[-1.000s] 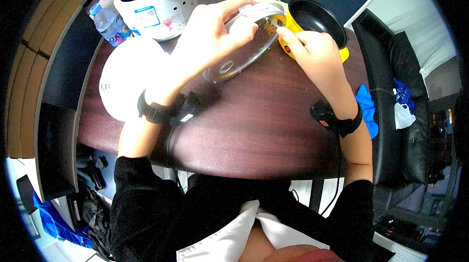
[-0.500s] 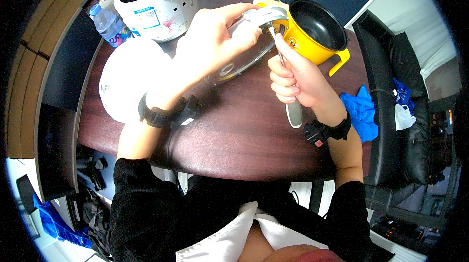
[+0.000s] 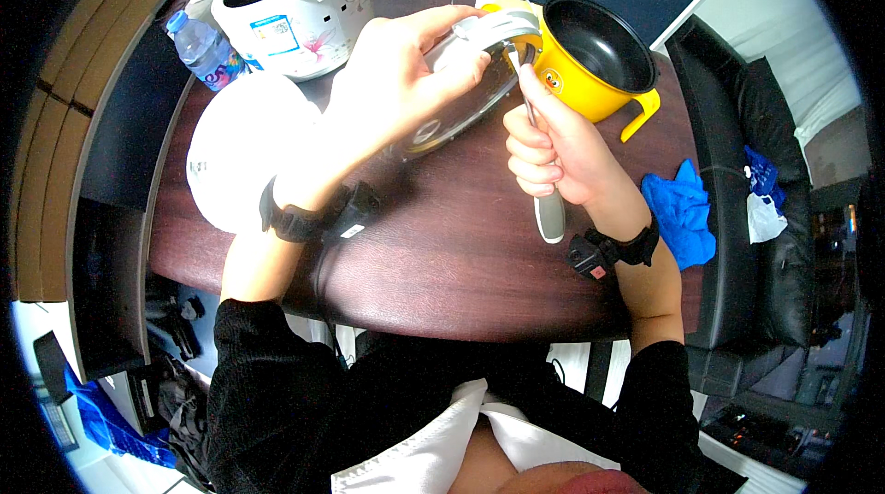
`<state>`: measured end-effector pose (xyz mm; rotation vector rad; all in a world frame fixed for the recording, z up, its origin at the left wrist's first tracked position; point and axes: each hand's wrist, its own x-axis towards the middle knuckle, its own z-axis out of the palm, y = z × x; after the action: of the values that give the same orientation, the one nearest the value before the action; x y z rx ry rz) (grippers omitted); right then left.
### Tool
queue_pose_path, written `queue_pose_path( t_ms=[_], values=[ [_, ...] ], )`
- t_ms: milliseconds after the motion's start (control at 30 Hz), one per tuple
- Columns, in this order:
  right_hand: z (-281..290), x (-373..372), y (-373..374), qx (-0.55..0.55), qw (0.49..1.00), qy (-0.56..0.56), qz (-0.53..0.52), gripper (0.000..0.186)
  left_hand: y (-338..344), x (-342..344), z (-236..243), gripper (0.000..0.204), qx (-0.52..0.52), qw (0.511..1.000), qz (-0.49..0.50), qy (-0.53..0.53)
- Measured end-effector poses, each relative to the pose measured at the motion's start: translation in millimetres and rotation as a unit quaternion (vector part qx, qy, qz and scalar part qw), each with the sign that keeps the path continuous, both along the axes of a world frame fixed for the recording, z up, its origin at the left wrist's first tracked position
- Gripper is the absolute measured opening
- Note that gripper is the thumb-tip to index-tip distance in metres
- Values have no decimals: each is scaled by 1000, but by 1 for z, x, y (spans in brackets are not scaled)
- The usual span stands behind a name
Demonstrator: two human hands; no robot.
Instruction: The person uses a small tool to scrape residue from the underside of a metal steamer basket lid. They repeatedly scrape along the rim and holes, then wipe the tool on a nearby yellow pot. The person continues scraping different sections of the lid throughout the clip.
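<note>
My left hand [image 3: 392, 75] grips the rim of a round lid, raised and tilted over the table. The lid has a white-grey edge and a dark, shiny underside [image 3: 468, 114]. In my right fist [image 3: 558, 144] is a slim tool with a grey handle [image 3: 550, 219] and a thin metal shaft. Its upper end meets the lid's rim, with my thumb along the shaft; the exact kind of tip is too small to tell. Just right of the lid stands a yellow pot [image 3: 590, 93] with a black inside and a yellow handle.
A white rice cooker body [image 3: 295, 33] stands open at the back left, beside a plastic bottle [image 3: 201, 52]. A white rounded object [image 3: 244, 158], washed out by light, lies left of my forearm. A blue cloth [image 3: 680, 213] rests at the table's right edge, near a black sofa [image 3: 774, 245].
The tool's handle has swung slightly left with my right hand, its tip staying at the lid's rim. My left hand and the lid have hardly moved.
</note>
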<state>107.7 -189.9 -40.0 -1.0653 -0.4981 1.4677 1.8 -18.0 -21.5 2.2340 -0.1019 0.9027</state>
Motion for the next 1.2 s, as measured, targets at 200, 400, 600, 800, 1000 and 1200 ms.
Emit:
queue_pose_path(
  t_ms=[200,400,600,800,1000,1200],
  values=[
    [7,2,-5,-50,993,-104,-28,62,-4,-2,1,46,28,999,17,1],
    [13,12,-6,1,550,-799,-244,47,-11,-6,7,39,21,997,47,54],
    [19,27,-16,41,545,-801,-244,56,-13,-6,7,39,9,996,60,68],
    [26,6,-21,-13,967,-223,-122,61,1,2,1,38,-58,998,1,-4],
    [7,9,-4,4,998,-63,-10,61,-7,-1,5,38,-41,999,24,23],
    [4,8,-1,-11,997,-73,-10,61,-6,2,3,38,-39,999,25,9]
  ],
)
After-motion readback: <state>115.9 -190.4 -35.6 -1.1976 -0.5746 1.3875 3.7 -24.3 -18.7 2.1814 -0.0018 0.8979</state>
